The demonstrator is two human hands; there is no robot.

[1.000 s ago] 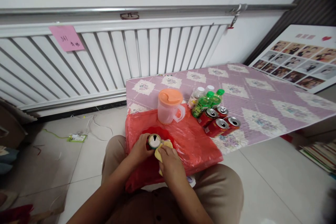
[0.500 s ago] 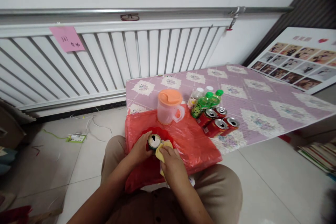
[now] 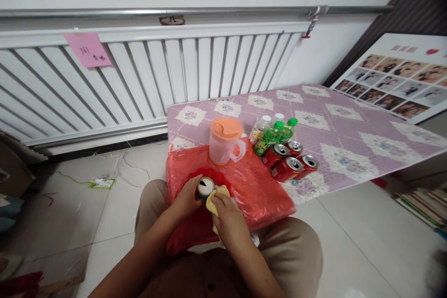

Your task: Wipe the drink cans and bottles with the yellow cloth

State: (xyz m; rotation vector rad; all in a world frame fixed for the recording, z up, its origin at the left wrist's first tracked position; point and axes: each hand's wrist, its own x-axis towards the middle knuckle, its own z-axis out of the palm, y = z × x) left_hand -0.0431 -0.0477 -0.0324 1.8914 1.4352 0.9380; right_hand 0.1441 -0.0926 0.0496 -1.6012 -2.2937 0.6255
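My left hand (image 3: pixel 189 198) is wrapped round the side of an opened drink can (image 3: pixel 206 186), whose lid faces up. The can stands over a red basin (image 3: pixel 219 178) with a wavy rim; its lower part is hidden. A yellow cloth (image 3: pixel 213 202) is gripped in my right hand (image 3: pixel 228 216) and lies against the can's right side. Under the basin a red plastic sheet (image 3: pixel 260 191) covers the table's near corner and hangs down between my knees.
Just beyond the basin stands a clear pitcher (image 3: pixel 220 148) with an orange lid. To its right are several bottles (image 3: pixel 269 139) with green or white caps and several opened red cans (image 3: pixel 287 170). A patterned cloth (image 3: pixel 337 116) covers the table; a white radiator (image 3: pixel 195 65) runs behind.
Hardly anything differs. The can's lid has turned slightly in my left hand, and the cloth stays pressed to its side. The view has shifted a little.
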